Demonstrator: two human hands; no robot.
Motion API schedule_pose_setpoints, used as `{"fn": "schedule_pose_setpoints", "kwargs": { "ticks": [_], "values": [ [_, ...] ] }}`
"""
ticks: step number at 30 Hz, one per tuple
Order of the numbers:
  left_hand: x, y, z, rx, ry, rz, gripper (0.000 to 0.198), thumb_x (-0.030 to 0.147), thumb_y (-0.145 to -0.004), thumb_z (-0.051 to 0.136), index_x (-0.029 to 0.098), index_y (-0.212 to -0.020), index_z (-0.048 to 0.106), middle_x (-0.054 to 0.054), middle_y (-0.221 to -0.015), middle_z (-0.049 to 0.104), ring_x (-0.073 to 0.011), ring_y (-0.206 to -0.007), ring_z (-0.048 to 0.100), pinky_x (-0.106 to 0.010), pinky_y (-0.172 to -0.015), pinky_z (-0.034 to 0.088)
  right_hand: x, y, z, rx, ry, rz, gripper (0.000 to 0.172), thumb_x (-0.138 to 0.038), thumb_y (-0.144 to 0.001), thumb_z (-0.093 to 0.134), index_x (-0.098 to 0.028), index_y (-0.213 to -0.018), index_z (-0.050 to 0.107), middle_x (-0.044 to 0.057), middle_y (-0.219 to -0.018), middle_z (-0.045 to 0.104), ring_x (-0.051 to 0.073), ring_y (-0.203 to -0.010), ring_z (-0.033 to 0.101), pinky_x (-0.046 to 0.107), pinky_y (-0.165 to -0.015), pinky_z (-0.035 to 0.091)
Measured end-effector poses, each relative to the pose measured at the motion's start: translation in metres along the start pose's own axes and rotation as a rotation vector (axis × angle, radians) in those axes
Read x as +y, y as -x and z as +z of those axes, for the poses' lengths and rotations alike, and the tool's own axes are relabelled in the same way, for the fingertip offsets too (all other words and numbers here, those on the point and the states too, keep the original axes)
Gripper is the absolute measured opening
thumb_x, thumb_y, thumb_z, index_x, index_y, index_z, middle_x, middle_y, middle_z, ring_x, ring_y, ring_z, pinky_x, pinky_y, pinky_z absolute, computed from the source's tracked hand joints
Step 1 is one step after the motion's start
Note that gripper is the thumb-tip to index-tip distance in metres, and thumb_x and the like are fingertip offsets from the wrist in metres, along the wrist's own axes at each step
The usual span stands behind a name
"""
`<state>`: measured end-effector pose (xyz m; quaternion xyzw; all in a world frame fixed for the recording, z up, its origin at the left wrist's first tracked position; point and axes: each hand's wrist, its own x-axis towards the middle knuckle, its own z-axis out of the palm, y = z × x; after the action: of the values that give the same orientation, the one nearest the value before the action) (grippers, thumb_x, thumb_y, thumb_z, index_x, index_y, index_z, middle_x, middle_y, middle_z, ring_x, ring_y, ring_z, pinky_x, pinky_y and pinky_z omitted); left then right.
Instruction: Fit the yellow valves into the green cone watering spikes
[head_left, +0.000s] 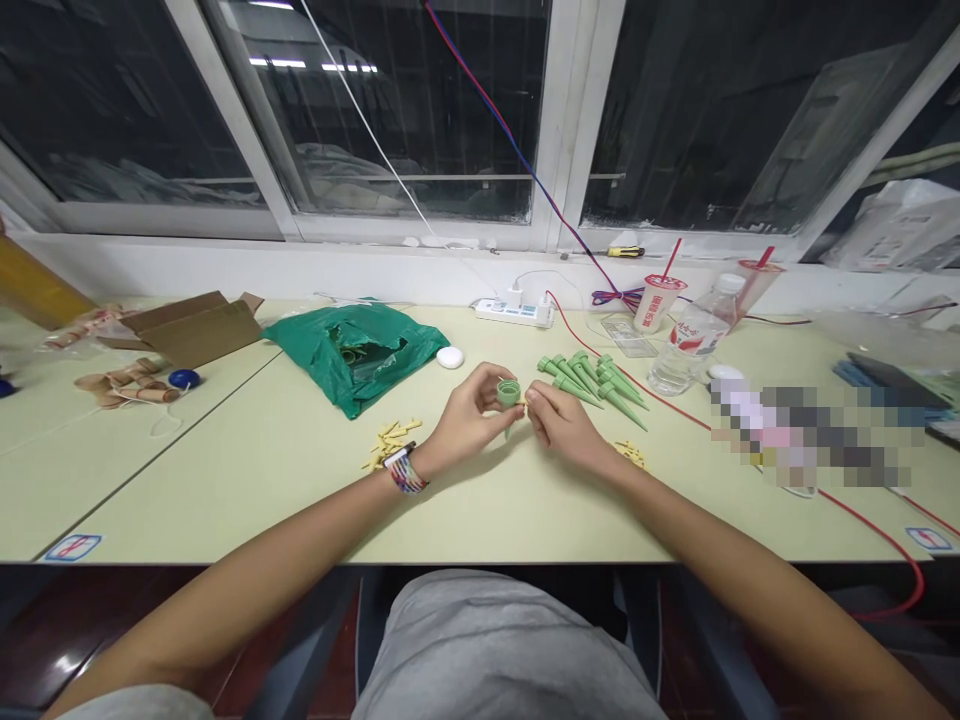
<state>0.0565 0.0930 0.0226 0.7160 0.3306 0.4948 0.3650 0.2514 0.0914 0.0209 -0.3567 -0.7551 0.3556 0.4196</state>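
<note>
My left hand (474,412) is closed around a green plastic spike (508,392), its round hollow top facing up and its tip pointing down. Against the side of that top, my right hand (559,418) pinches a small yellow peg (523,397), mostly hidden by the fingers. Both hands are above the table and nearly touch. Beside my left wrist lies a pile of yellow pegs (391,440); a smaller pile of yellow pieces (630,453) is by my right wrist. Several finished-looking green spikes (592,375) lie behind my right hand.
A torn green bag (352,350) with green pieces inside lies at the back left, near a cardboard box (191,328) and wooden toys (124,383). A power strip (514,313) is at the back. Right of the spikes stand a water bottle (690,340) and cups; a red cable (675,403) crosses there.
</note>
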Motion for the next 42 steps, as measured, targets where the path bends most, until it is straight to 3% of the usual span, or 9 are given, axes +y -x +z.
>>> {"fn": "schedule_pose_setpoints", "kwargs": {
  "ticks": [3,6,12,16,21,30,36,39,42],
  "values": [
    [-0.002,0.004,-0.004,0.008,-0.381,0.320,0.029,0.015,-0.088,0.069,0.021,-0.116,0.062,-0.006,-0.103,0.070,-0.0183,-0.093,0.068,-0.032,-0.086,0.055,0.000,-0.004,-0.001,-0.144,-0.307,0.181,0.045,-0.059,-0.103,0.043,-0.024,-0.075,0.040,-0.006,-0.063,0.043,0.011,-0.045,0.043,0.028,-0.053,0.036],
    [-0.001,0.005,-0.008,-0.061,-0.488,0.432,0.031,0.012,-0.089,0.063,0.022,-0.118,0.063,-0.008,-0.105,0.071,-0.0202,-0.097,0.069,-0.035,-0.088,0.055,-0.001,-0.004,-0.005,-0.146,-0.263,0.189,0.044,-0.058,-0.104,0.040,-0.024,-0.076,0.040,-0.006,-0.063,0.044,0.012,-0.047,0.045,0.029,-0.054,0.036],
    [0.004,-0.003,-0.004,-0.101,0.066,-0.093,0.045,0.033,-0.089,0.078,0.022,-0.125,0.054,-0.001,-0.087,0.068,-0.0167,-0.080,0.070,-0.030,-0.078,0.056,-0.002,0.007,-0.008,0.044,0.626,-0.320,0.025,-0.032,-0.108,0.037,-0.021,-0.091,0.050,0.004,-0.083,0.061,0.017,-0.066,0.051,0.031,-0.061,0.032],
    [0.003,-0.006,-0.002,-0.322,0.503,-0.365,0.035,0.037,-0.088,0.080,0.015,-0.108,0.063,-0.007,-0.091,0.071,-0.0191,-0.085,0.072,-0.034,-0.084,0.057,0.005,0.006,-0.009,0.057,0.843,-0.452,0.031,-0.028,-0.111,0.030,-0.020,-0.090,0.052,0.004,-0.079,0.060,0.015,-0.059,0.048,0.031,-0.057,0.029],
    [0.002,-0.006,-0.001,-0.385,0.566,-0.416,0.032,0.042,-0.092,0.075,0.011,-0.097,0.070,-0.008,-0.087,0.070,-0.0158,-0.078,0.067,-0.030,-0.075,0.055,0.008,0.001,-0.012,0.159,0.945,-0.507,0.038,-0.034,-0.112,0.033,-0.019,-0.082,0.052,0.003,-0.072,0.060,0.014,-0.056,0.047,0.030,-0.055,0.023],
    [0.009,-0.006,-0.001,-0.289,0.225,-0.217,0.035,0.048,-0.091,0.073,0.014,-0.096,0.067,-0.005,-0.080,0.068,-0.0160,-0.071,0.065,-0.030,-0.072,0.053,0.005,0.009,0.008,0.067,0.200,-0.108,0.038,-0.042,-0.111,0.031,-0.023,-0.082,0.047,0.001,-0.071,0.059,0.017,-0.067,0.055,0.031,-0.068,0.038],
    [0.005,0.000,-0.004,-0.188,-0.332,0.098,0.017,0.034,-0.094,0.066,0.019,-0.086,0.063,-0.002,-0.076,0.062,-0.0157,-0.070,0.056,-0.028,-0.068,0.043,0.000,-0.002,-0.008,-0.300,-0.509,0.422,0.048,-0.063,-0.099,0.047,-0.026,-0.072,0.035,-0.010,-0.054,0.026,0.009,-0.043,0.019,0.026,-0.045,0.018],
    [0.008,0.000,-0.005,-0.194,-0.439,0.203,0.008,0.027,-0.092,0.065,0.020,-0.089,0.063,-0.003,-0.083,0.064,-0.0166,-0.075,0.057,-0.029,-0.071,0.042,-0.003,-0.003,-0.018,-0.365,-0.489,0.492,0.045,-0.058,-0.101,0.044,-0.025,-0.072,0.035,-0.010,-0.053,0.026,0.009,-0.041,0.020,0.026,-0.045,0.020],
    [0.010,-0.005,-0.006,-0.198,-0.227,0.037,0.015,0.033,-0.095,0.065,0.018,-0.092,0.065,-0.004,-0.083,0.067,-0.0179,-0.078,0.064,-0.030,-0.073,0.047,-0.005,0.001,-0.015,-0.176,-0.169,0.276,0.045,-0.054,-0.107,0.033,-0.024,-0.074,0.041,-0.006,-0.056,0.036,0.014,-0.048,0.038,0.028,-0.053,0.032]
  ]
}}
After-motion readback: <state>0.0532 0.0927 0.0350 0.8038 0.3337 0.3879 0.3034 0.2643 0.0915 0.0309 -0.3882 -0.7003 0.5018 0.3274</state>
